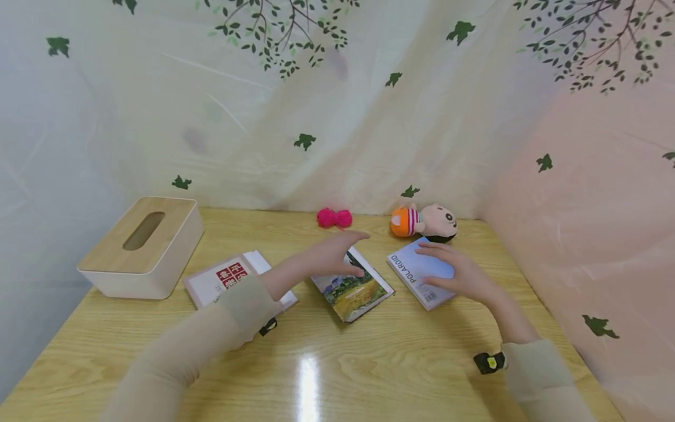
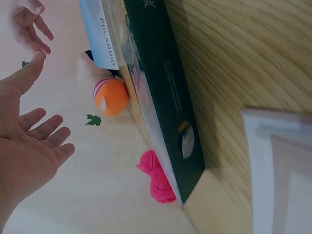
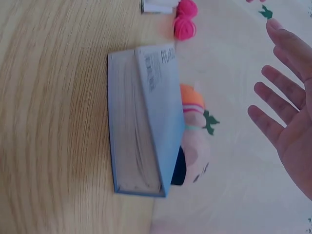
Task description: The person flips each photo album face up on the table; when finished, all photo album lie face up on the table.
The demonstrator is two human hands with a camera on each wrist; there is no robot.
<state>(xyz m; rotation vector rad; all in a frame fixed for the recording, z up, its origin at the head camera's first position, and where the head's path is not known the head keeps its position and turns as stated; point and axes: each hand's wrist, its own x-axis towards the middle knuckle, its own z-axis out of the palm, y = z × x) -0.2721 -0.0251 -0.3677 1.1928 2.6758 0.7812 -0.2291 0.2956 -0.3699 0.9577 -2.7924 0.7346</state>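
Note:
My left hand (image 1: 327, 255) hovers over a thick book with a painted landscape cover (image 1: 358, 296), its thumb and fingers spread apart with nothing between them. That book's dark green spine (image 2: 165, 97) fills the middle of the left wrist view. Over a light blue book lettered POLAROID (image 1: 406, 266) hangs my right hand (image 1: 464, 275), fingers loosely extended and holding nothing. In the right wrist view the same blue book (image 3: 124, 122) shows its page edge, well apart from the right hand (image 3: 297, 112). A white book with red characters (image 1: 208, 284) lies left, partly hidden by the left forearm.
A white tissue box with a wooden lid (image 1: 176, 264) stands at the back left. Pink yarn (image 1: 334, 218) and a plush doll (image 1: 432, 221) lie along the back edge of the wooden table (image 1: 369, 369). A printed curtain (image 1: 358, 146) hangs behind.

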